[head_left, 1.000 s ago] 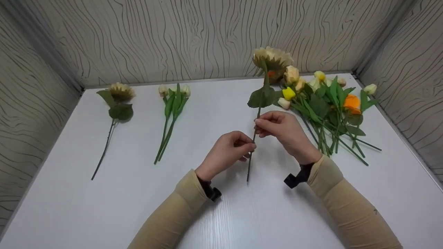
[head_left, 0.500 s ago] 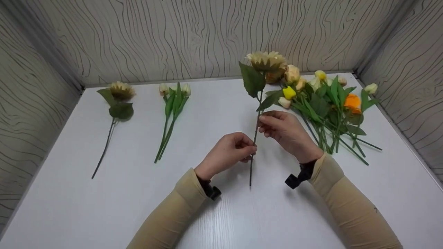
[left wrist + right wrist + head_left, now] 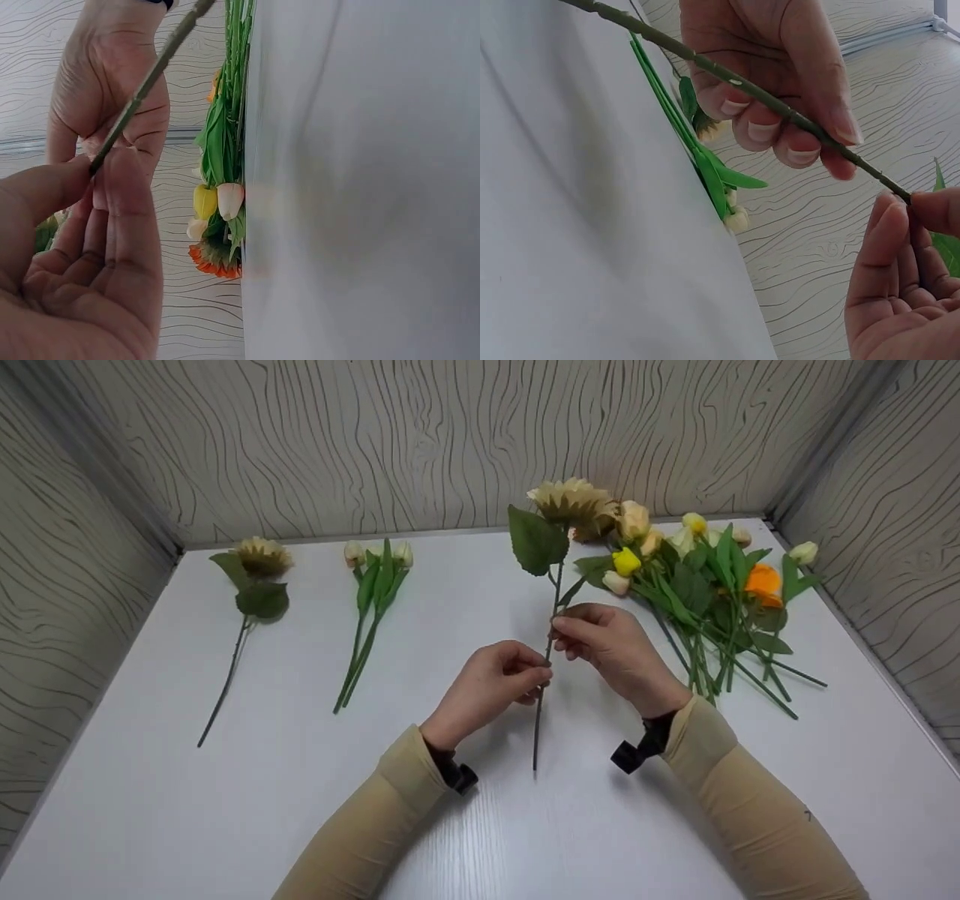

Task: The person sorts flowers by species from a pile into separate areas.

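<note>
A cream sunflower [image 3: 571, 502] with a long dark stem and broad green leaves is held up over the white table [image 3: 300, 810]. My left hand [image 3: 499, 679] pinches its stem near the middle, between thumb and fingers. Just above, below the leaves, my right hand [image 3: 619, 649] pinches the same stem. The stem [image 3: 705, 67] slants across the right wrist view, with the fingers of both hands along it. In the left wrist view, the stem [image 3: 142, 90] runs up from the left thumb and fingertips. The bloom lies outside both wrist views.
Another cream sunflower [image 3: 262, 559] lies at the far left. Beside it are white tulips [image 3: 375, 585] laid together. A pile of mixed flowers [image 3: 697, 577], with yellow, peach and orange blooms, lies at the back right. A patterned wall [image 3: 450, 442] rises behind the table.
The held sunflower has turned on its stem, so a leaf now spreads to the left. Its bloom has shifted slightly left and down. Both hands keep their pinch.
</note>
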`<action>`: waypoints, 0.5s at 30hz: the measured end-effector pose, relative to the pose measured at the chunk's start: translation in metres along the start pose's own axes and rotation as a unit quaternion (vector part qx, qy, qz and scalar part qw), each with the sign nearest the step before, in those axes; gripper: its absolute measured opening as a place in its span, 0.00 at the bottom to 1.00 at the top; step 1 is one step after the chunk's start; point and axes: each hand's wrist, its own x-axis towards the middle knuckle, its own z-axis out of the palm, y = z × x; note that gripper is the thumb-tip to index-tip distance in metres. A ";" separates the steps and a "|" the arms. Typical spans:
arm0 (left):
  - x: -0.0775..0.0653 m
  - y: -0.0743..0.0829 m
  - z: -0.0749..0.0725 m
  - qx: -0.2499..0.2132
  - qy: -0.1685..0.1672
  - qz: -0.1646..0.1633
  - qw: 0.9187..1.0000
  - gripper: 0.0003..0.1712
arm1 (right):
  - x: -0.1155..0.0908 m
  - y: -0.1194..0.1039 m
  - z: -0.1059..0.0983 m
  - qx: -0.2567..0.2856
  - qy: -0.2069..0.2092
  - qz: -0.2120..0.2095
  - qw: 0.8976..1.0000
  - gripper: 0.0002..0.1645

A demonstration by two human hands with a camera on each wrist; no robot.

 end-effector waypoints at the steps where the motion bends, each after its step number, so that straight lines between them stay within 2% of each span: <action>1: -0.001 0.000 -0.002 0.003 0.001 0.002 1.000 0.06 | 0.000 0.000 0.001 -0.004 0.000 0.000 1.000 0.25; 4: -0.004 0.004 -0.013 0.016 0.004 0.001 1.000 0.07 | 0.001 0.001 0.003 -0.021 -0.006 -0.003 1.000 0.25; 6: -0.008 0.007 -0.027 0.031 0.011 -0.001 0.999 0.08 | 0.002 0.001 0.002 -0.033 -0.012 -0.001 0.999 0.25; 10: -0.022 0.016 -0.070 0.080 0.047 -0.005 0.996 0.09 | 0.003 0.000 -0.002 -0.046 -0.015 0.006 0.999 0.27; 13: -0.036 0.021 -0.112 0.141 0.097 -0.024 0.985 0.09 | 0.003 -0.001 -0.005 -0.047 -0.010 0.007 0.999 0.27; 15: -0.046 0.022 -0.143 0.203 0.136 -0.040 0.969 0.11 | 0.003 -0.002 -0.007 -0.048 -0.009 0.005 0.999 0.27</action>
